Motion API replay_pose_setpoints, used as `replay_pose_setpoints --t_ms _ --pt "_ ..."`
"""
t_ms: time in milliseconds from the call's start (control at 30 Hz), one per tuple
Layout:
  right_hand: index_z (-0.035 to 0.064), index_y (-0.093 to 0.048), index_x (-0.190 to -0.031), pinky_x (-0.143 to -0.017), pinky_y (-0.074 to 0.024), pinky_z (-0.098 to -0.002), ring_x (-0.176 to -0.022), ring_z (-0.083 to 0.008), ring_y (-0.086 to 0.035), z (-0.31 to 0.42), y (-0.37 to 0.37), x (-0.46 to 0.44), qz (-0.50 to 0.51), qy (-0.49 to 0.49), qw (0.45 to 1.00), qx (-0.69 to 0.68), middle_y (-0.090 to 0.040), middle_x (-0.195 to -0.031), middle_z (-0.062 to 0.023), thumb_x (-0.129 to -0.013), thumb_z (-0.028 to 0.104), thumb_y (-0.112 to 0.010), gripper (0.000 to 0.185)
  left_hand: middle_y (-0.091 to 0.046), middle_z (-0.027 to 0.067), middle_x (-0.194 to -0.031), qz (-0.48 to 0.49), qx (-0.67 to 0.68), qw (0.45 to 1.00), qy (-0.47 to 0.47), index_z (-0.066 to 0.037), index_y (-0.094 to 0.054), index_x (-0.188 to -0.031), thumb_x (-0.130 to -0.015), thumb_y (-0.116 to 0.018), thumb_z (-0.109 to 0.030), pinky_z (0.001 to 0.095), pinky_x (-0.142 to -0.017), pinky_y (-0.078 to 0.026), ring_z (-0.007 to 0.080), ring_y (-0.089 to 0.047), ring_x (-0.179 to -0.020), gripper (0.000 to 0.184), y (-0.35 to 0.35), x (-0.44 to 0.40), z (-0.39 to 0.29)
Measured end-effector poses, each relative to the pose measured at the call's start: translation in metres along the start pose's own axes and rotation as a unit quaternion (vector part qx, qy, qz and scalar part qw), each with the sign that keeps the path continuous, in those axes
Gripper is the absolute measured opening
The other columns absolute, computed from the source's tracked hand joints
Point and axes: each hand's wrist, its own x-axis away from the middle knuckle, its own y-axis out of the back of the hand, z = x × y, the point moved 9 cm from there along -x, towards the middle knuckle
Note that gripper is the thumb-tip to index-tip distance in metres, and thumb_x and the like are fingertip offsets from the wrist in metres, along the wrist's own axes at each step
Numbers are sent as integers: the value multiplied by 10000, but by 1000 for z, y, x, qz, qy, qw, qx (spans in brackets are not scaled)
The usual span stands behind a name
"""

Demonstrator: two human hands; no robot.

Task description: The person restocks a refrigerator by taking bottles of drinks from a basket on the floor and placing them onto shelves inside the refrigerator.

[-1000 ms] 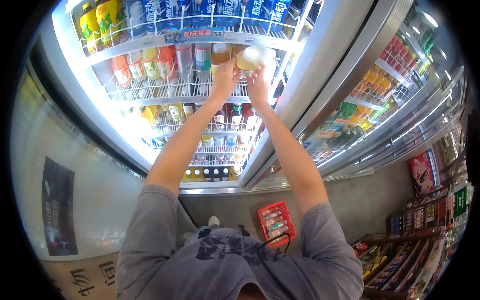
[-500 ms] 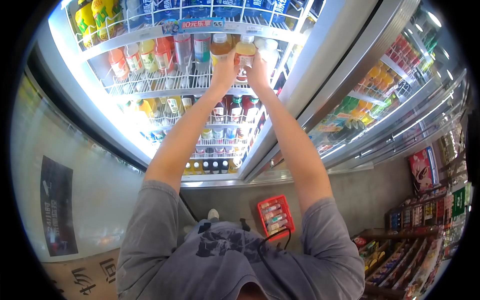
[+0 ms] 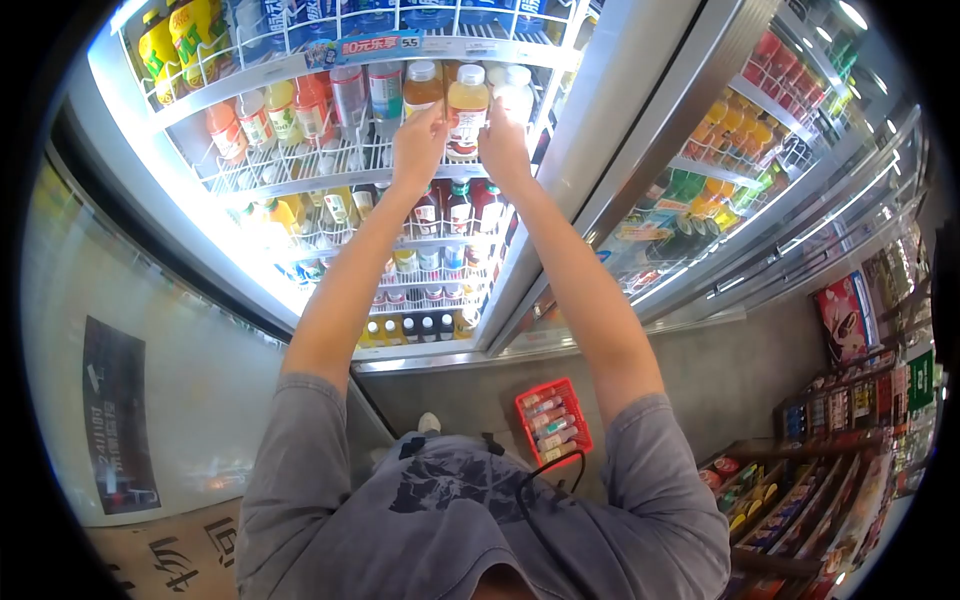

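Note:
A pale yellow bottle with a white cap (image 3: pixel 467 98) stands upright at the front of the second cooler shelf. My left hand (image 3: pixel 420 145) is at its left side, in front of an amber bottle (image 3: pixel 422 88), with fingers drawn together; whether they grip anything is unclear. To its right, my right hand (image 3: pixel 503 148) has its fingertips near the yellow bottle and a white bottle (image 3: pixel 514 92). Gaps show between both hands and the yellow bottle's label.
Wire shelves of drinks fill the open cooler, with a price strip (image 3: pixel 380 47) above my hands. A red basket (image 3: pixel 526 433) holding several bottles is on the floor. The cooler door (image 3: pixel 190 400) stands open at left; snack racks (image 3: pixel 800 500) are at right.
The yellow bottle, tilted between both hands a second ago, now stands upright with its label facing out. My hands have moved apart to either side of it.

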Motion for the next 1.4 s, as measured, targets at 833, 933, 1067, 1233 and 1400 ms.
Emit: replay_pose_setpoints --t_ms 833,933,1067,1233,1400 --pt "0 -501 -1382 -906 -541 -306 -1123 -209 -640 -93 299 296 -169 -105 955 -219 -619 -1275 -188 -922 -25 -594 470 -677 98 -988 88 262 958 -81 -33 -664 -1118 -859 -650 10 270 -729 -519 175 -661 -817 262 -118 179 -286" --pt "-4 -502 -1379 -913 -539 -314 -1129 -220 -638 -114 332 349 -193 -129 961 -150 -621 -1273 -188 -928 -10 -593 460 -669 102 -1020 198 329 923 -40 -48 -660 -1129 -857 -657 -14 280 -716 -520 178 -657 -846 275 -171 229 -311" --pt "14 -524 -1369 -874 -543 -298 -1116 -201 -647 -133 372 427 -235 -186 951 -82 -660 -1214 -170 -928 28 -610 449 -678 118 -1055 286 325 901 -17 -55 -639 -1192 -863 -658 -58 305 -775 -518 194 -665 -903 329 -234 302 -330" --pt "44 -554 -1351 -868 -537 -305 -1033 -196 -676 -167 402 525 -282 -278 918 -13 -688 -1142 -165 -923 96 -641 439 -686 116 -1109 380 372 844 65 -53 -610 -1257 -860 -680 -110 320 -871 -506 203 -659 -1004 407 -305 384 -322" --pt "54 -552 -1354 -888 -538 -326 -1039 -212 -677 -197 392 595 -315 -357 879 -8 -681 -1155 -172 -929 123 -639 439 -666 124 -1164 448 340 825 56 -54 -596 -1280 -875 -671 -138 343 -913 -490 215 -641 -1057 420 -323 436 -318"
